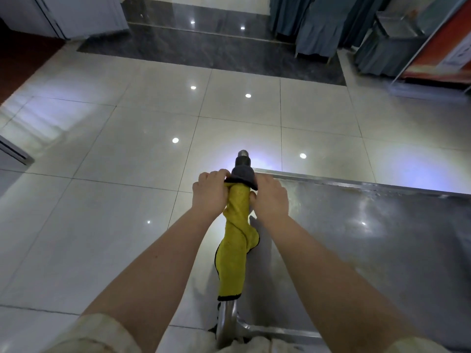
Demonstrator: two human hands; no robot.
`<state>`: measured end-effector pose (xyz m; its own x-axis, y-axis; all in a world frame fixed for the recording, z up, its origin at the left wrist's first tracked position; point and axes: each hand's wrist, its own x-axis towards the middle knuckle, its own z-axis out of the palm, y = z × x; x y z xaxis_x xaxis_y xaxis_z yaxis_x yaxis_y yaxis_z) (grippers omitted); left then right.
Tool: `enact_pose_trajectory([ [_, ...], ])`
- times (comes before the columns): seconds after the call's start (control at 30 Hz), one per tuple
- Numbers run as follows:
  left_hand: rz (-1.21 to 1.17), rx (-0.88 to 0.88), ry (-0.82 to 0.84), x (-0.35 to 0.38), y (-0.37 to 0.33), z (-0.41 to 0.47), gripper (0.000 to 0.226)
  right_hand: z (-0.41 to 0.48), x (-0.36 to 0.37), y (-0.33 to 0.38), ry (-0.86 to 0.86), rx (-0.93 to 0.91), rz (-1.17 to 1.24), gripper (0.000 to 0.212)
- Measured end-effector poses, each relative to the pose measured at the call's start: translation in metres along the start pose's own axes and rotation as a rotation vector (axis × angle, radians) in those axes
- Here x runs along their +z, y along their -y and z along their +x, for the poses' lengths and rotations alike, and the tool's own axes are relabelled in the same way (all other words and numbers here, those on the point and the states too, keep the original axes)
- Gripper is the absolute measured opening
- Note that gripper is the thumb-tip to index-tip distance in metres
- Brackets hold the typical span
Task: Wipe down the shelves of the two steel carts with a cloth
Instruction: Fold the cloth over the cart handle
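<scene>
Cloth (235, 250) round rail (226, 319); left hand (209, 197), right hand (271, 197) grip.

You have pale, glossy floor tiles (127, 149) filling most of the frame, with small round light reflections (175, 140) dotted across them. A dark marbled strip (216, 52) runs across the upper middle. At the upper left you see white panels (76, 14) beside a reddish-brown patch of floor (20, 64). At the upper right hang blue-grey drapes (316, 29), next to an orange-red board (443, 47).
</scene>
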<state>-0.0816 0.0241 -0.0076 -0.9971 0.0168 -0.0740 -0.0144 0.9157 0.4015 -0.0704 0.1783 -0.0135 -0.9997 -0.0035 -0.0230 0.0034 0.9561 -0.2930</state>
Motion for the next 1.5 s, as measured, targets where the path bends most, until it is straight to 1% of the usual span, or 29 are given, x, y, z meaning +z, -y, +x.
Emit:
enact_pose_trajectory([
  [0.07,-0.028,-0.009,-0.005,-0.004,0.003,0.001,0.021,0.003,-0.003,-0.004,-0.054,-0.001,-0.014,0.020],
  [0.13,-0.091,0.007,-0.034,-0.007,0.008,-0.001,0.014,0.004,-0.007,-0.008,-0.097,0.023,0.040,0.017],
  [0.2,-0.153,0.035,-0.105,-0.010,0.014,-0.006,0.009,0.003,-0.008,-0.010,-0.056,0.011,0.088,0.013],
  [0.23,-0.166,0.049,-0.143,-0.012,0.016,-0.010,0.007,0.002,-0.009,-0.008,-0.014,-0.002,0.099,0.016],
  [0.3,-0.152,0.061,-0.194,-0.015,0.016,-0.017,0.006,0.001,-0.008,-0.003,0.045,-0.006,0.055,0.027],
  [0.33,-0.135,0.061,-0.205,-0.017,0.016,-0.021,0.006,0.001,-0.007,0.000,0.040,-0.008,0.010,0.025],
  [0.4,-0.100,0.068,-0.225,-0.021,0.013,-0.029,0.008,0.004,-0.009,0.003,0.006,-0.031,-0.061,0.016],
  [0.43,-0.094,0.076,-0.242,-0.024,0.012,-0.034,0.007,0.003,-0.012,0.004,-0.018,-0.040,-0.060,0.016],
  [0.53,-0.074,0.091,-0.286,-0.037,0.005,-0.057,0.007,-0.009,-0.025,0.000,-0.118,-0.070,0.055,0.012],
  [0.6,-0.050,0.091,-0.307,-0.047,0.002,-0.079,0.006,-0.032,-0.035,-0.005,-0.223,-0.122,0.192,0.008],
  [0.67,-0.044,0.090,-0.332,-0.053,0.003,-0.111,0.005,-0.065,-0.041,-0.010,-0.284,-0.211,0.312,0.008],
  [0.77,-0.083,0.074,-0.343,-0.050,0.011,-0.170,0.010,-0.124,-0.045,-0.017,-0.278,-0.352,0.392,0.011],
  [0.87,-0.077,0.018,-0.363,-0.038,0.018,-0.226,0.018,-0.175,-0.041,-0.024,-0.222,-0.452,0.405,0.013],
  [0.93,-0.056,-0.039,-0.347,-0.024,0.020,-0.253,0.021,-0.200,-0.034,-0.030,-0.139,-0.467,0.420,0.011],
  [1.03,-0.057,-0.144,-0.213,-0.001,0.019,-0.273,0.017,-0.225,-0.020,-0.036,0.024,-0.463,0.436,0.012],
  [1.1,-0.047,-0.197,-0.109,0.008,0.020,-0.278,0.014,-0.230,-0.011,-0.039,0.131,-0.452,0.401,0.020],
  [1.17,-0.054,-0.231,-0.080,0.009,0.022,-0.274,0.027,-0.227,-0.008,-0.042,0.201,-0.385,0.383,0.031],
  [1.23,-0.089,-0.228,-0.105,0.005,0.022,-0.263,0.036,-0.215,-0.012,-0.044,0.191,-0.293,0.443,0.032],
  [1.3,-0.121,-0.192,-0.110,-0.002,0.023,-0.243,0.035,-0.195,-0.019,-0.040,0.149,-0.205,0.528,0.029],
  [1.37,-0.154,-0.140,-0.078,-0.010,0.024,-0.219,0.034,-0.173,-0.027,-0.029,0.112,-0.138,0.589,0.030],
  [1.43,-0.128,-0.060,-0.036,-0.017,0.022,-0.193,0.036,-0.149,-0.034,-0.014,0.098,-0.128,0.592,0.032],
  [1.5,-0.050,0.018,-0.020,-0.023,0.019,-0.166,0.037,-0.125,-0.038,0.003,0.106,-0.178,0.545,0.036],
])
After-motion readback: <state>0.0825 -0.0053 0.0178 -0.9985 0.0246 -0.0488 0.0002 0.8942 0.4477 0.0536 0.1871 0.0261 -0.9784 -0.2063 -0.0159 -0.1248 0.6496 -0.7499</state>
